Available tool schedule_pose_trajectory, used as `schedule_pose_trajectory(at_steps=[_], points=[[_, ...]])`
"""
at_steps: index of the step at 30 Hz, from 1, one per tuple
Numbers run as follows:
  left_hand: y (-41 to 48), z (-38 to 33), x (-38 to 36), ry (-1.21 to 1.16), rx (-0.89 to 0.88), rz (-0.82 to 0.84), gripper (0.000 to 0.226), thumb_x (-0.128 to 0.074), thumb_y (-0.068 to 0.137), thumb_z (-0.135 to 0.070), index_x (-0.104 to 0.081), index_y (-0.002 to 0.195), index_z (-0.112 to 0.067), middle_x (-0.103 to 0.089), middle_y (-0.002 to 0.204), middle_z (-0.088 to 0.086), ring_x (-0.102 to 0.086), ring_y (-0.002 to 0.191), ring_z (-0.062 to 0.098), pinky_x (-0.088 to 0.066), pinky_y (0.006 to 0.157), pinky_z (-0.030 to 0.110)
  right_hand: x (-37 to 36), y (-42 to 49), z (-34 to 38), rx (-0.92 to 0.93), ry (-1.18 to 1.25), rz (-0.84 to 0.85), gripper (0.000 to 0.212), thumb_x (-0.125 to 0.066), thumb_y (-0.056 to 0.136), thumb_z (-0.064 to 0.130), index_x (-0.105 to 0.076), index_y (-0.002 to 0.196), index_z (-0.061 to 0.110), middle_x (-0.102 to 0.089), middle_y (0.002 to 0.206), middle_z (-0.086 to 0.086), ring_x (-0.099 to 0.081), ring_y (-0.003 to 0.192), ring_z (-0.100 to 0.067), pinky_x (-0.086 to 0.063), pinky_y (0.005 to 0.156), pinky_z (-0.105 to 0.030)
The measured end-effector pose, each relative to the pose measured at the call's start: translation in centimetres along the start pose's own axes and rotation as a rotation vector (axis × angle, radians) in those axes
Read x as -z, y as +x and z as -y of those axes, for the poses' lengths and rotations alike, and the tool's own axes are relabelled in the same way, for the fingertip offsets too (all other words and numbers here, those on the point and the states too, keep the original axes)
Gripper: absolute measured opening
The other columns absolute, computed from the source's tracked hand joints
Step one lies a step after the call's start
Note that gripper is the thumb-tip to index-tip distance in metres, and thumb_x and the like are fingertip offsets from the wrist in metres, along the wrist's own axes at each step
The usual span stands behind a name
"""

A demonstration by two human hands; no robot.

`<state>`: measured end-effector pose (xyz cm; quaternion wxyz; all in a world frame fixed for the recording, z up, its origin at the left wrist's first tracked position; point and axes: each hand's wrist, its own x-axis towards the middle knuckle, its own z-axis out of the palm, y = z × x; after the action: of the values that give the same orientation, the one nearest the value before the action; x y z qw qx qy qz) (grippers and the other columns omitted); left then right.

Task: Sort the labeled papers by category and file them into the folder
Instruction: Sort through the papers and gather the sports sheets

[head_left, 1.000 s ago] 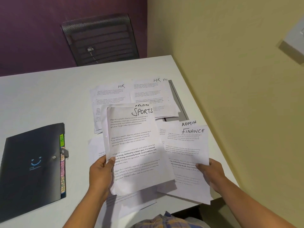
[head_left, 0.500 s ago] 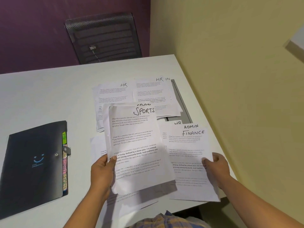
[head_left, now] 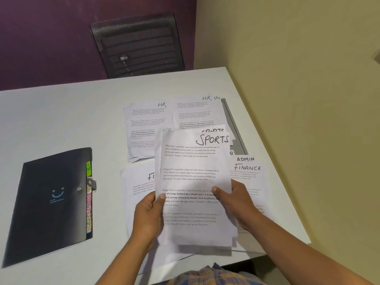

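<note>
Pinch grip both sides: left hand point(head_left: 148, 214) and right hand point(head_left: 236, 204) hold the SPORTS stack point(head_left: 195, 171) by its edges, right of the folder point(head_left: 53, 198). Risk: uneven back sheets slip onto the FINANCE pile point(head_left: 249, 176), farther right of the folder, mixing categories.

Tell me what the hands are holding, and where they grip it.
Both hold the SPORTS papers: left hand on the lower left edge, right hand on the right edge.

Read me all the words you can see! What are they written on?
"SPORTS": held sheet.
"HR": far left sheet.
"HR", "IN": far right pile.
"FINANCE": right sheet.
"ADMIN": sheet beneath it.
"FI", cut off: near left sheet.
"Village life is a peaceful": held sheet's print, rest too small.
Tabs and logo print on folder: too blurred.
</note>
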<state>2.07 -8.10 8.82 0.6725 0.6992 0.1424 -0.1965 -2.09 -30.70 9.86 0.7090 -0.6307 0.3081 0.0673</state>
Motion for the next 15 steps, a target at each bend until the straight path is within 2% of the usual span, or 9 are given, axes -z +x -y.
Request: schedule_pose_trajectory(at_steps=[2,5,6,8,9,10,11,12,15], points=[[0.0,-0.1,0.4,0.066,-0.078,0.006,0.029,-0.061,0.093,0.003,-0.07,0.109,-0.019,-0.078,0.096,-0.005,-0.074,0.09,0.015,-0.059,0.08,0.03,-0.1,-0.4,0.5,0.093,-0.153,-0.054,0.009,-0.074,0.088,0.014,-0.075,0.094,0.021,-0.079,0.087,0.004,-0.076,0.085,-0.016,-0.06,0.068,-0.025],[0.3,-0.2,0.9,0.134,-0.178,-0.042,0.037,-0.067,0.087,0.007,-0.071,0.101,-0.027,-0.078,0.094,-0.01,-0.072,0.092,0.011,-0.057,0.082,0.028,0.1,-0.5,0.7,0.18,-0.281,-0.092,0.006,-0.078,0.084,0.022,-0.075,0.085,0.026,-0.077,0.082,0.01,-0.073,0.078,-0.009,-0.06,0.067,-0.029],[0.3,-0.3,0.9,0.147,-0.189,-0.062,0.034,-0.068,0.087,0.005,-0.072,0.095,-0.028,-0.077,0.089,-0.012,-0.072,0.087,0.006,-0.057,0.079,0.023,0.0,-0.6,0.9,0.203,-0.29,-0.102,0.005,-0.078,0.084,0.021,-0.074,0.087,0.023,-0.076,0.082,0.008,-0.072,0.076,-0.009,-0.058,0.068,-0.028],[0.3,-0.6,0.8,0.193,-0.195,-0.094,0.036,-0.069,0.088,0.003,-0.07,0.072,-0.029,-0.069,0.062,-0.02,-0.066,0.061,-0.004,-0.049,0.061,0.007,-0.3,-0.7,1.1,0.266,-0.32,-0.123,0.006,-0.076,0.085,0.016,-0.076,0.087,0.011,-0.076,0.081,-0.008,-0.07,0.067,-0.018,-0.053,0.066,-0.028],[0.3,-0.7,0.6,0.218,-0.19,-0.1,0.047,-0.068,0.088,0.003,-0.064,0.054,-0.029,-0.059,0.046,-0.02,-0.058,0.047,-0.006,-0.041,0.051,0.005,-0.4,-0.7,1.2,0.297,-0.326,-0.13,0.005,-0.076,0.085,0.014,-0.076,0.085,0.009,-0.076,0.08,-0.012,-0.069,0.067,-0.024,-0.052,0.064,-0.029],[0.1,-1.0,0.5,0.219,-0.191,-0.105,0.058,-0.067,0.089,0.004,-0.058,0.042,-0.029,-0.053,0.038,-0.019,-0.052,0.04,-0.006,-0.037,0.047,0.005,-0.5,-0.9,1.4,0.312,-0.312,-0.124,0.003,-0.076,0.085,0.012,-0.076,0.082,0.014,-0.076,0.077,-0.009,-0.069,0.066,-0.024,-0.051,0.062,-0.026],[0.1,-1.0,0.5,0.21,-0.201,-0.103,0.06,-0.066,0.088,0.006,-0.058,0.043,-0.033,-0.054,0.04,-0.019,-0.053,0.043,-0.009,-0.037,0.048,0.004,-0.5,-1.0,1.5,0.311,-0.297,-0.111,0.013,-0.076,0.085,0.01,-0.075,0.081,0.023,-0.076,0.075,0.001,-0.07,0.066,-0.017,-0.053,0.06,-0.019],[0.3,-0.9,0.5,0.206,-0.239,-0.105,0.055,-0.065,0.088,0.008,-0.064,0.056,-0.036,-0.062,0.05,-0.023,-0.059,0.053,-0.012,-0.04,0.054,0.002,-0.5,-1.0,1.4,0.305,-0.28,-0.09,0.023,-0.076,0.084,0.009,-0.072,0.082,0.032,-0.074,0.077,0.011,-0.071,0.069,-0.007,-0.052,0.058,-0.013],[0.5,-1.2,0.4,0.197,-0.297,-0.099,0.04,-0.067,0.083,0.014,-0.074,0.085,-0.025,-0.075,0.083,-0.02,-0.068,0.082,-0.006,-0.049,0.075,0.007,-0.4,-1.1,1.1,0.319,-0.263,-0.039,0.033,-0.077,0.082,0.007,-0.067,0.092,0.036,-0.071,0.086,0.022,-0.067,0.077,0.011,-0.049,0.062,-0.005]])
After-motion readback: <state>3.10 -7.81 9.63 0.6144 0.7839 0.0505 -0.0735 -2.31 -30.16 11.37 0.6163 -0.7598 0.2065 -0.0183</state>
